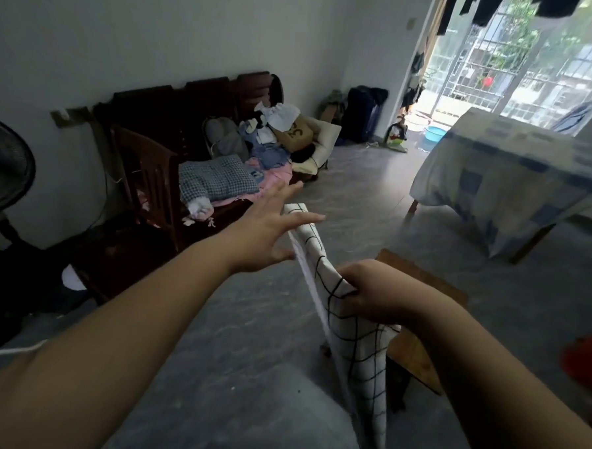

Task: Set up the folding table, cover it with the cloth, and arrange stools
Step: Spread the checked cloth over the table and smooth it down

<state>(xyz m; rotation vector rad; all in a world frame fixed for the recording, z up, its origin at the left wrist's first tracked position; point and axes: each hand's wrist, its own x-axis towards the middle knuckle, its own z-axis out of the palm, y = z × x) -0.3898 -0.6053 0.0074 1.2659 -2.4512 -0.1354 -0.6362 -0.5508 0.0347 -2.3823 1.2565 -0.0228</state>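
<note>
A white cloth with a black grid hangs folded in front of me. My right hand is closed on its middle. My left hand is spread with fingers apart beside the cloth's upper edge, touching it at the thumb side without gripping. Behind the cloth stands a low wooden table, brown-topped, partly hidden by the cloth and my right arm. No stool is clearly visible.
A dark wooden sofa piled with clothes and pillows runs along the left wall. A fan stands at far left. A bed or table under a blue patchwork cover sits at right. Grey floor lies between.
</note>
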